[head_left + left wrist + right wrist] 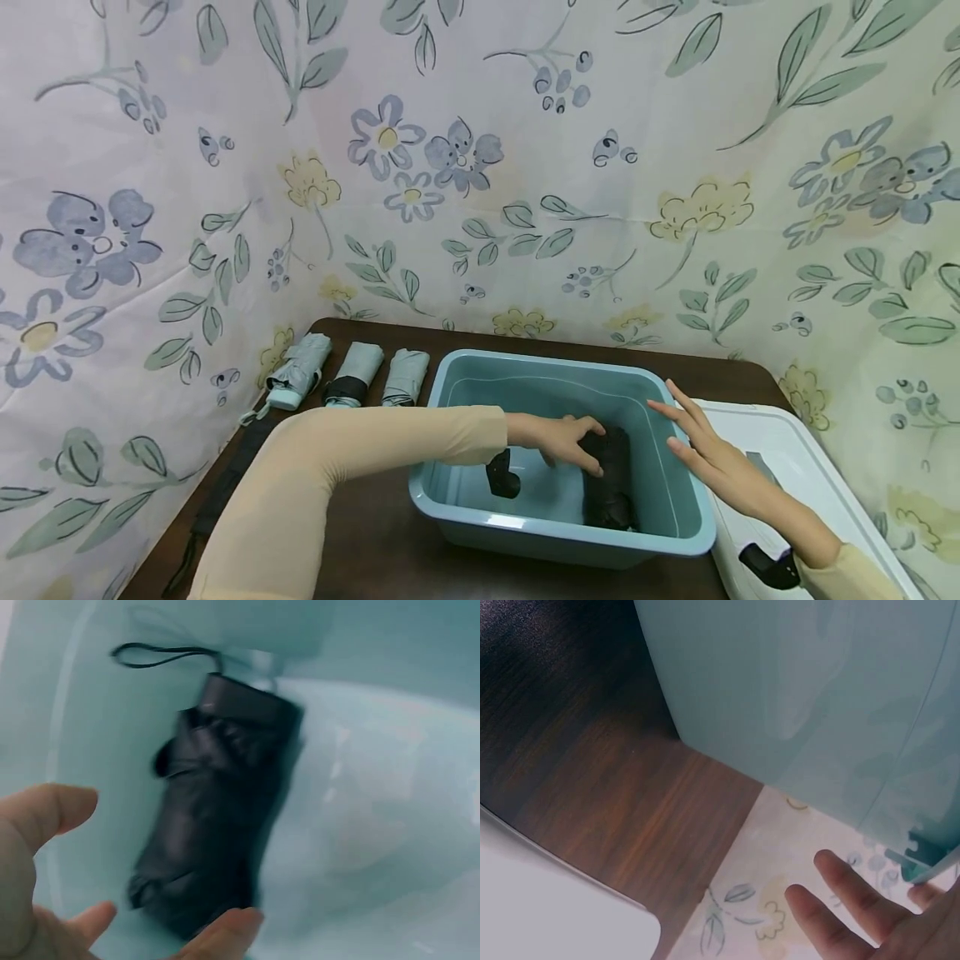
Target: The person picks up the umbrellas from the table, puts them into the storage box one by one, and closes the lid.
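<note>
A folded black umbrella [214, 802] with a wrist cord lies on the floor of a blue-green plastic bin [555, 533], along its right side. Reaching into the bin, my left hand [566, 437] hovers at the umbrella with thumb and fingers spread. In the left wrist view its fingertips [232, 930] are near the umbrella's lower end, and nothing is gripped. My right hand [712, 462] is at the bin's right rim, fingers extended and apart. The right wrist view shows those fingers [855, 896] beside the bin's outer wall.
Several pale green folded umbrellas [358, 371] lie at the table's back left. Dark folded items [240, 458] lie along the left edge, partly behind my left sleeve. A white lid [780, 450] lies right of the bin. Floral cloth [480, 167] hangs behind the brown table [390, 533].
</note>
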{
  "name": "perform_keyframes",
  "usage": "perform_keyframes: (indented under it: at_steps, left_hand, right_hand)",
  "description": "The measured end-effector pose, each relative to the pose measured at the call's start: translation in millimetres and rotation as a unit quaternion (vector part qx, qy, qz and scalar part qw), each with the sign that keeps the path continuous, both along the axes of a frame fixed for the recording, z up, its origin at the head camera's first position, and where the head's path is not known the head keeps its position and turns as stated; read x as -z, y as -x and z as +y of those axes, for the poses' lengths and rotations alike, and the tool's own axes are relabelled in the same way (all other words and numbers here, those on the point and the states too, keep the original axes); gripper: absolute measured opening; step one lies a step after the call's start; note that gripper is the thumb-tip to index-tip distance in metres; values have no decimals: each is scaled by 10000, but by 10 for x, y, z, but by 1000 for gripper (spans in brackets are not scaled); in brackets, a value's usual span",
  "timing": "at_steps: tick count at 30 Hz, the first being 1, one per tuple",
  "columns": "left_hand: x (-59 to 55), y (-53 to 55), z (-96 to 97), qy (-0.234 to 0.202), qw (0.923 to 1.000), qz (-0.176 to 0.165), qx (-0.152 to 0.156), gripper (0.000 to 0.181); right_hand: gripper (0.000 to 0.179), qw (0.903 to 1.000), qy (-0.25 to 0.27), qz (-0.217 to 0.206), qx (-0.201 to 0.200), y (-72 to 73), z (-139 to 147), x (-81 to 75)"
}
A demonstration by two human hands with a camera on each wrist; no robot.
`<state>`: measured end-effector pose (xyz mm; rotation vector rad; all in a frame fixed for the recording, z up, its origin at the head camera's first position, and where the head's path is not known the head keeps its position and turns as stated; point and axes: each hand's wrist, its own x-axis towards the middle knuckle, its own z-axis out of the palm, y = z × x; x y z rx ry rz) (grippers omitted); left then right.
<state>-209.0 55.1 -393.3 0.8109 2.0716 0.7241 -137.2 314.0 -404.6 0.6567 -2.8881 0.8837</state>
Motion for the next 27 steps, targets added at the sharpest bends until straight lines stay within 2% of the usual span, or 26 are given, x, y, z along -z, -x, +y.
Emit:
perform_keyframes:
  at_steps: [8, 12, 14, 20, 24, 27]
  left_hand:
    - [-339, 56, -272, -162, 9985, -73, 524, 55]
    - [-495, 75, -384, -334, 9964, 21, 774, 55]
    - [-563, 83, -429, -442, 9945, 190, 927, 55]
    - [-720, 92, -551, -658, 9884, 475, 1283, 52]
    - [-794, 71, -661, -1024, 9849, 502, 1300, 49]
    - [-796, 62, -734, -1420, 9804, 556, 1251, 47]
  right_hand:
    - [50, 10000, -17, -22, 83, -20, -1, -4]
    - [50, 10000, -8, 11, 74, -19, -3, -8]
    - [50, 10000, 9, -13, 70, -18, 0, -6]
    - [49, 9999, 56, -92, 83, -16, 4, 12]
    - [49, 9999, 130, -91, 31, -1, -7, 19]
    - [49, 9998, 157, -79, 37, 2, -10, 20]
